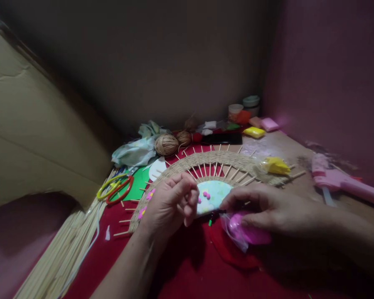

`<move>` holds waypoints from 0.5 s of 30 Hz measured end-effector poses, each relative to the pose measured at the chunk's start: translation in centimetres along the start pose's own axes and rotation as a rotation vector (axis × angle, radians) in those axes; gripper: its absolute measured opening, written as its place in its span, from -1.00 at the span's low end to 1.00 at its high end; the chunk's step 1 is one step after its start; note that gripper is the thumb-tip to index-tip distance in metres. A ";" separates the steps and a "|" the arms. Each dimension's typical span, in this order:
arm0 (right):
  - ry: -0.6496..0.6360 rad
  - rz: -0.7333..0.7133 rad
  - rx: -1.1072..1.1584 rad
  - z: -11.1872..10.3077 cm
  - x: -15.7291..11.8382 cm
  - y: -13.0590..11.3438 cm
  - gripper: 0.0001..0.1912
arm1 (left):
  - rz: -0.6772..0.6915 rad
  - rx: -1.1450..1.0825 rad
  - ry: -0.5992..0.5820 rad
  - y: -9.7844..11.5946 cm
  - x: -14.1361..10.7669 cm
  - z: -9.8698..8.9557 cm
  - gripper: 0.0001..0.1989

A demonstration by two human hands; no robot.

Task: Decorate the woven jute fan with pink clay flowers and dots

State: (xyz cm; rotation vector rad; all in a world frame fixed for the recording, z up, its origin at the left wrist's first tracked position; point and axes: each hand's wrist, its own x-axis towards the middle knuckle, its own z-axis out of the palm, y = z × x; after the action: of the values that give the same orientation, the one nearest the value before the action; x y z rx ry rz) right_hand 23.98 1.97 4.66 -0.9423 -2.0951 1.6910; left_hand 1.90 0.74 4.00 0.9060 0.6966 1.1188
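My left hand (174,199) is closed, its fingertips curled against the thumb in front of the woven half-round piece; whatever it may hold is hidden. My right hand (264,205) grips a clear plastic packet of bright pink modelling clay (255,232) between thumb and fingers, low over the red cloth. Between and beyond both hands lies the half-round piece of woven twine (212,157) on radiating thin sticks. At its centre is a pale floral fabric half-circle (216,190) carrying small pink clay balls (206,194). Pink flowers with yellow centres (150,194) sit on its left band.
Scissors (115,189) and a bundle of sticks (59,253) lie left. Twine balls (166,144), a dark phone (222,138) and clay packets (254,132) line the back. A yellow clay packet (276,165) rests on the weave; a pink glue gun (343,180) lies right.
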 end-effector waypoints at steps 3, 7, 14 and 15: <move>-0.004 -0.002 -0.034 0.1 0.0 -0.1 -0.76 | 0.026 0.036 0.039 0.4 0.0 -0.2 -0.80; 0.013 -0.017 -0.141 0.1 0.0 -0.3 -0.73 | 0.033 0.127 0.049 1.1 0.1 -0.2 -0.87; 0.083 -0.072 -0.375 -0.6 -0.7 0.2 -0.65 | 0.034 0.638 0.265 1.5 0.2 -0.2 -0.72; 0.084 -0.073 -0.393 -0.7 -0.7 0.5 -0.64 | 0.061 0.684 0.291 1.5 0.3 -0.2 -0.72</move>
State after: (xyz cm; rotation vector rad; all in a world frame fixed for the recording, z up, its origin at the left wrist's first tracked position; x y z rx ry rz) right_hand 25.08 2.12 4.52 -1.0069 -2.4191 1.2023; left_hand 1.15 1.32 5.19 1.3555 1.3470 1.0893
